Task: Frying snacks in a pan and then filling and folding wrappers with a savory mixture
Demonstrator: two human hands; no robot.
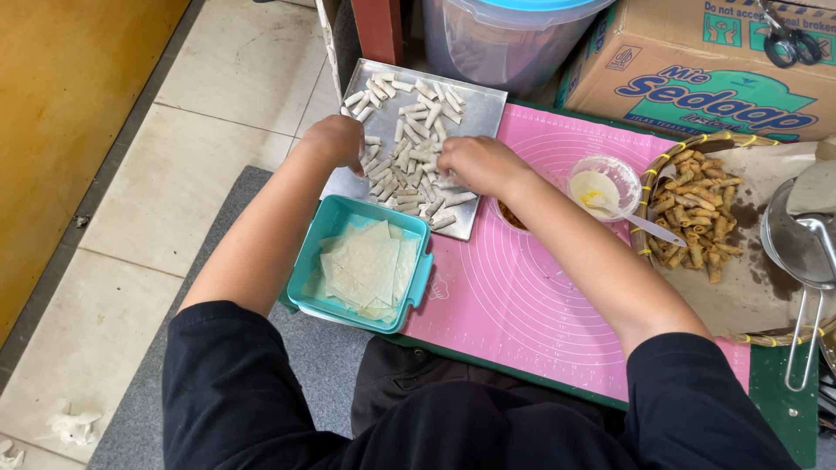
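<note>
- Pale floor tiles (235, 70) and a grey mat (261, 287) lie under a low work area, where a pink silicone mat (522, 287) is spread in front of the seated person.
- Beyond the pink mat's far left corner sits a metal tray (483, 104) covered with small uncooked white rolls (418, 122), lying every which way with no common long axis.
- Both hands are over the tray's near half, directly above the rolls rather than beside them.
- Her left hand (335, 141) hovers at the tray's left edge, fingers curled downward; I cannot tell whether it pinches a roll.
- Her right hand (477, 165) is lower and nearer the tray's front edge, fingertips pressed among the rolls, seemingly closing on one; the grasp itself is hidden.
- Just nearside of the tray, under the left forearm, a teal box (305, 287) holds flat square wrappers (366, 270).
- Right of the hands stand a small clear bowl (623, 170) of pale paste and, well apart, a woven basket (649, 183) of browned fried rolls (697, 218).
</note>
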